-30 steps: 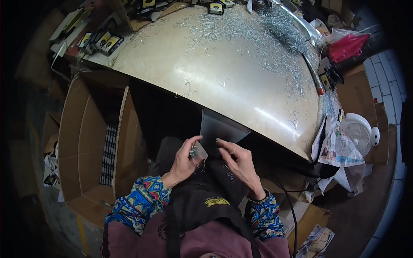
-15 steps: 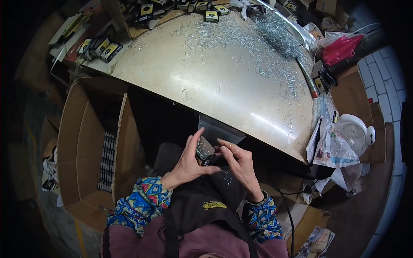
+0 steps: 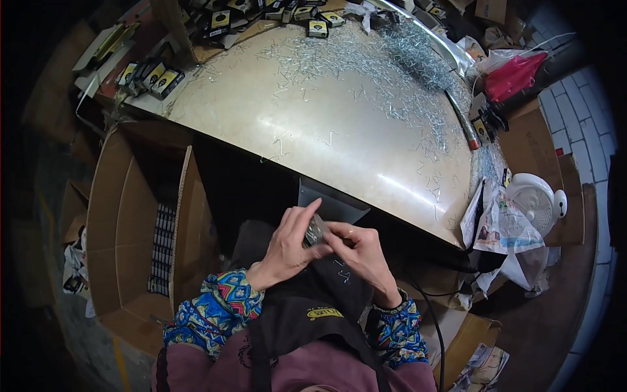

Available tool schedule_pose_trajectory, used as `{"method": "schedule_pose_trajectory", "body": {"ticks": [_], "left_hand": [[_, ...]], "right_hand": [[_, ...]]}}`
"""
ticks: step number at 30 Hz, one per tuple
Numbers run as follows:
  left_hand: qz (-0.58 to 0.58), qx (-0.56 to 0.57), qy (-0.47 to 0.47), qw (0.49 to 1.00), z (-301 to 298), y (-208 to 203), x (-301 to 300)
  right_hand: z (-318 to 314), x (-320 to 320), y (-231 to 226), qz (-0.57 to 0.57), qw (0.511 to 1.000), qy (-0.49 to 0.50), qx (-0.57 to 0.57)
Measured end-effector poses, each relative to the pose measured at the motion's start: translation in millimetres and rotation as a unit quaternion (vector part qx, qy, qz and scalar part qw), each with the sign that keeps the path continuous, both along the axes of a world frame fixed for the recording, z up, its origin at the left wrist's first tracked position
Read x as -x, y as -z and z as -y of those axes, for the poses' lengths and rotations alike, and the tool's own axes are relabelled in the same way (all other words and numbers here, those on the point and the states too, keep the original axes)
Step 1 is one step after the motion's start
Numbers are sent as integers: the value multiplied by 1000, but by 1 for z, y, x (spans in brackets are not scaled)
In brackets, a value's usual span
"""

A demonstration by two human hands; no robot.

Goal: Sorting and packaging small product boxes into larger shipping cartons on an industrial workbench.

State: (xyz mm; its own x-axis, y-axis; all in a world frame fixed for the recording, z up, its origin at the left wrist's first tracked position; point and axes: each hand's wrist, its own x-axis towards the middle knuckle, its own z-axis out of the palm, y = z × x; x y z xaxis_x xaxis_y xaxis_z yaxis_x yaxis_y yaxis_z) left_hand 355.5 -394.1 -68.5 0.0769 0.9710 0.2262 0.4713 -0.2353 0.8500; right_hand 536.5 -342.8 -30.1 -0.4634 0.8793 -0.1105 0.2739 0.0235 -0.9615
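My left hand (image 3: 285, 245) is closed round a small dark box (image 3: 315, 232), held above my lap with thumb and fingers on opposite sides. Thin bent wire pieces seem to show at its top, though motion blurs it. At the box's right side are the closed fingers of my right hand (image 3: 362, 251), pinching its edge; the fingertips are partly hidden. A few loose wire hooks (image 3: 341, 273) lie on my dark apron (image 3: 326, 294) below the hands. In front, the pale metal tabletop (image 3: 241, 124) carries many more bent wire hooks (image 3: 313, 62).
A tall carton (image 3: 111, 228) with stacked dark boxes (image 3: 162, 251) stands at my left. More black-and-yellow boxes (image 3: 318, 29) sit along the table's far edge. A heap of wire hooks (image 3: 418, 55) lies far right. At right are a white fan (image 3: 532, 202) and newspaper (image 3: 506, 225).
My right hand has moved left onto the box, its fingers closing on the edge. The box has tilted and turned in my left hand, which has curled more round it.
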Motion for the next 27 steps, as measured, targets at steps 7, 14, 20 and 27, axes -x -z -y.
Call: {"method": "schedule_pose_trajectory", "body": {"ticks": [7, 14, 20, 27], "left_hand": [[-17, -34, -19, 999, -8, 4, -8], [8, 16, -63, 998, -25, 0, -5], [13, -3, -113, 993, -24, -5, -14], [5, -25, -142, 990, -26, -9, -22]], "right_hand": [[-27, -14, 1, 131, 987, 80, -43], [-31, -13, -21, -254, 925, 91, 268], [-20, -3, -4, 29, 965, 66, -252], [-17, 15, 9, -25, 930, 193, -311]]}}
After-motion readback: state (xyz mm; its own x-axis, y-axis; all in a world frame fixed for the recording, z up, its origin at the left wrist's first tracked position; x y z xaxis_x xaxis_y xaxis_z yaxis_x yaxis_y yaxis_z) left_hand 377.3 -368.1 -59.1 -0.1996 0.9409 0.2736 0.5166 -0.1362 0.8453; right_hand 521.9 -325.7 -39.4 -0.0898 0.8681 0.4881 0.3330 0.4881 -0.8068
